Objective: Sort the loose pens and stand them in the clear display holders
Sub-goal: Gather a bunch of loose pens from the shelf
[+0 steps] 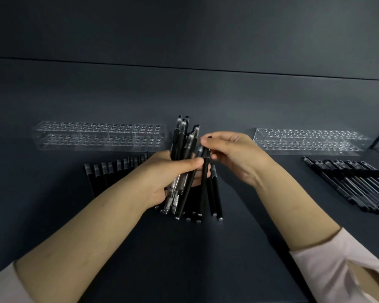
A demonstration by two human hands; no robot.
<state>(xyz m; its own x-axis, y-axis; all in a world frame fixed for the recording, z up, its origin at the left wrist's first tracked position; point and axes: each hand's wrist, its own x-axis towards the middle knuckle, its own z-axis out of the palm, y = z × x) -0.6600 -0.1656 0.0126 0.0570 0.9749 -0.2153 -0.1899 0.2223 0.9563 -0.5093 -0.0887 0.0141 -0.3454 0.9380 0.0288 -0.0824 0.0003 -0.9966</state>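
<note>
The left hand (171, 173) is gripping a bundle of pens (184, 149) upright while the right hand (230, 154) is apparently pinching one black pen (204, 182).

a bundle of pens (181, 141), mostly black with clear caps plus a few clear-barrelled ones, stands nearly upright in the left hand (162, 178), caps up. one black pen (204, 182) is pinched near its top by the right hand (232, 156), touching the bundle. a row of black pens (109, 171) lies side by side on the table (184, 259), caps pointing away, before the left holder (99, 136). another heap of pens (354, 184) lies slanted before the right holder (309, 141). both holders are clear, long, two-tiered and dotted with holes.
</note>
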